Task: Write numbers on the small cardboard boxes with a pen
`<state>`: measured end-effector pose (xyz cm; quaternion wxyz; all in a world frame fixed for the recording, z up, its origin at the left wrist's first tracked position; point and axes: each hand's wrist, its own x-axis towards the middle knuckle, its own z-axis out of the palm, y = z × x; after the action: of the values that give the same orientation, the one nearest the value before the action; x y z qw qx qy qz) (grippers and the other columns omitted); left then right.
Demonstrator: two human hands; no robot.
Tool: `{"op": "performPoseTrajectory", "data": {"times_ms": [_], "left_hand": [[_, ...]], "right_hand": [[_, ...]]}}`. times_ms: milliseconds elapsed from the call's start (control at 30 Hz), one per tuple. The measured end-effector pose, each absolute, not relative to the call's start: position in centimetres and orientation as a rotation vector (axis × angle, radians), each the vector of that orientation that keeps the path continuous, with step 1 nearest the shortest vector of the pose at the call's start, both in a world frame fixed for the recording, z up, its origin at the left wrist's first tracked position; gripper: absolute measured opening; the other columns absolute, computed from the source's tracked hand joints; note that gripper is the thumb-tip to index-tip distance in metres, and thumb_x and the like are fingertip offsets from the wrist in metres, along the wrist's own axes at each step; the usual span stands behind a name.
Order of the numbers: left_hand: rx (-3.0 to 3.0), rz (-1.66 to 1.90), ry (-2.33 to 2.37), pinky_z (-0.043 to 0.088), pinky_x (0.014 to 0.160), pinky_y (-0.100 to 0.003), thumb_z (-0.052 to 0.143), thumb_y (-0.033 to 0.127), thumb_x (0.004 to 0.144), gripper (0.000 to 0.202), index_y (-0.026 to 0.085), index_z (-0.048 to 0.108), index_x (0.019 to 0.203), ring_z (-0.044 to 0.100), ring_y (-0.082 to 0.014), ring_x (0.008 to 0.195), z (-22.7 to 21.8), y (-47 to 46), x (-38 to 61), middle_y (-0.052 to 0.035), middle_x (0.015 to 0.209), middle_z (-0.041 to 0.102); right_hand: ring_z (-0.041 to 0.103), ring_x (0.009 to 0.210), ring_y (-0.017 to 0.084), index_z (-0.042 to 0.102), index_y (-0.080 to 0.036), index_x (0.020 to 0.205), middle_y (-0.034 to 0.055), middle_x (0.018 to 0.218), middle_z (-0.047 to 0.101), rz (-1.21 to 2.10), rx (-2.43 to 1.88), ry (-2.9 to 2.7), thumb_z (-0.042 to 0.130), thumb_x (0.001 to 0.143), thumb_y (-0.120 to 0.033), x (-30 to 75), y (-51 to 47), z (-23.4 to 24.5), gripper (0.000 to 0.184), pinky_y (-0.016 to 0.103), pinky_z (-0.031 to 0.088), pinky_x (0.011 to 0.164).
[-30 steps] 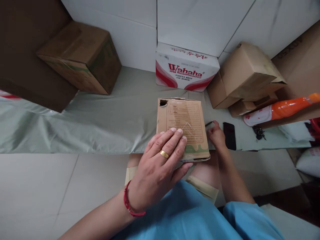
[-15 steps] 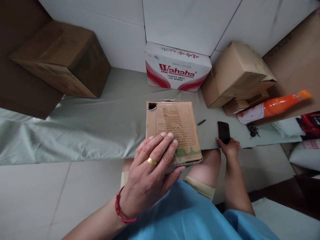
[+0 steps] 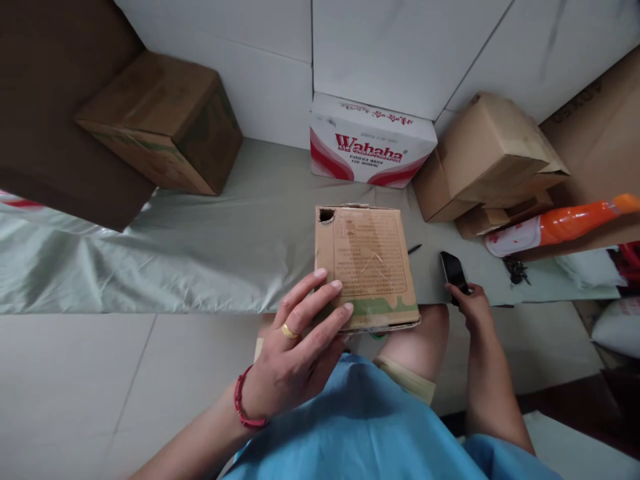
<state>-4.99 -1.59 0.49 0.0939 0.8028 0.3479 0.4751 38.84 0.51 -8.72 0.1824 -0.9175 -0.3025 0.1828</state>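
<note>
A small brown cardboard box (image 3: 373,257) sits at the front edge of the cloth-covered table (image 3: 240,227), with a torn hole in its far left corner and a green band along its near side. My left hand (image 3: 305,333), with a gold ring and a red wrist cord, has its fingers spread over the box's near left corner. To the right, my right hand (image 3: 470,300) grips a black smartphone (image 3: 454,270) by its near end, and the phone is tilted up. A dark pen (image 3: 415,249) lies between box and phone.
Against the wall stands a white and red Wahaba carton (image 3: 373,150). Brown cartons stand at left (image 3: 165,120) and right (image 3: 485,160). An orange bottle (image 3: 565,223) leans at the right, near some keys (image 3: 516,270).
My left hand has slid back toward the box's near left corner, its fingers spreading. My right hand has closed on the phone and tilted it. The whole view has shifted slightly.
</note>
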Motion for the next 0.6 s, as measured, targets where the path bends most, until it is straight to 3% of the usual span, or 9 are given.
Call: {"op": "performPoseTrajectory", "data": {"times_ms": [100,167,367,467,600], "left_hand": [[2.393,1.403,1.015,0.059,0.117,-0.06,0.068,0.005,0.095,0.049,0.018,0.063,0.143,0.055,-0.0379,0.153,0.4,-1.5,-4.9,-0.0188,0.143,0.069],[2.411,1.395,0.994,0.058,0.118,-0.059,0.067,0.004,0.095,0.048,0.016,0.063,0.141,0.053,-0.038,0.154,0.4,-1.5,-4.8,-0.0199,0.144,0.068],[2.249,1.511,1.13,0.056,0.12,-0.063,0.072,0.006,0.092,0.057,0.021,0.059,0.146,0.05,-0.039,0.155,0.0,-2.2,-4.4,-0.0196,0.156,0.056],[2.148,1.58,1.224,0.057,0.119,-0.061,0.074,0.013,0.093,0.061,0.023,0.055,0.15,0.052,-0.0376,0.154,-0.4,-2.7,-4.3,-0.0198,0.158,0.052],[2.054,1.509,1.365,0.062,0.112,-0.056,0.076,0.024,0.095,0.067,0.028,0.047,0.155,0.056,-0.0358,0.15,-1.4,-3.5,-4.1,-0.0195,0.161,0.05]], "right_hand": [[0.067,0.076,0.022,0.058,-0.017,0.141,0.0056,0.092,0.069,0.708,-2.253,-0.863,0.074,0.067,-0.069,36.0,0.3,-5.3,0.092,0.031,0.053,0.062],[0.065,0.075,0.02,0.056,-0.021,0.145,0.003,0.093,0.067,0.765,-1.965,-0.936,0.08,0.065,-0.064,33.3,0.3,-2.2,0.094,0.029,0.051,0.062],[0.069,0.091,0.026,0.057,-0.034,0.15,0.0069,0.111,0.069,0.658,-1.535,-1.404,0.091,0.074,-0.045,22.9,-0.8,6.5,0.084,0.037,0.059,0.072],[0.071,0.098,0.029,0.052,-0.036,0.152,0.0086,0.122,0.07,0.64,-1.487,-1.52,0.091,0.075,-0.04,18.0,-1.6,8.4,0.086,0.041,0.062,0.077],[0.072,0.111,0.031,0.049,-0.032,0.151,0.0094,0.129,0.07,0.505,-1.49,-1.617,0.088,0.074,-0.036,13.8,-2.2,8.8,0.087,0.047,0.064,0.094]]}}
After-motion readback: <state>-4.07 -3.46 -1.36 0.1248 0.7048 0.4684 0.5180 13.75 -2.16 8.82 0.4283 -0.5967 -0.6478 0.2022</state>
